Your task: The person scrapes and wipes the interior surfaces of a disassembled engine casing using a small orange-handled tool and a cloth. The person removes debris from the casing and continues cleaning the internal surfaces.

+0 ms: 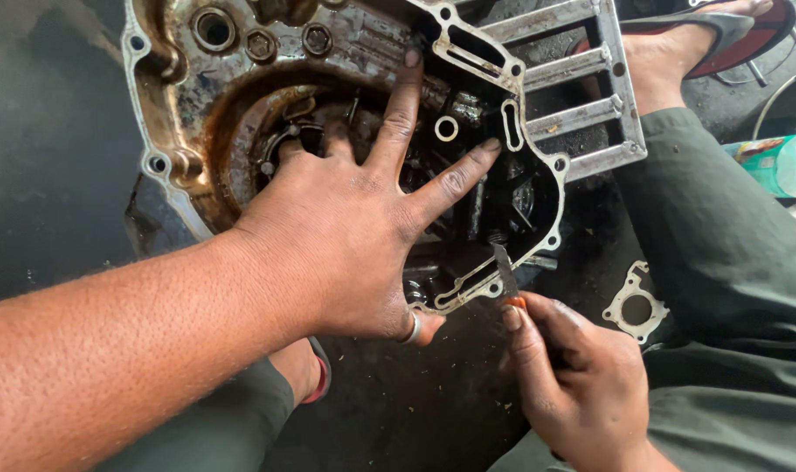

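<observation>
Your left hand lies spread flat on the oily, rust-stained aluminium engine case at frame centre; your right hand pinches a thin grey scraper blade against its lower rim. Upper rim looks bare; lower edge seems unfinished.

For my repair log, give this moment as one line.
left hand: spread flat on engine crankcase cover | right hand: holds small blade at casing's gasket edge | loose gasket: on floor

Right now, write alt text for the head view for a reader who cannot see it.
A left hand lies spread across an oily, rust-stained metal engine casing on a dark floor, while the right hand holds a small blade with an orange grip against the casing's lower rim. A loose gasket lies to the right.
</observation>
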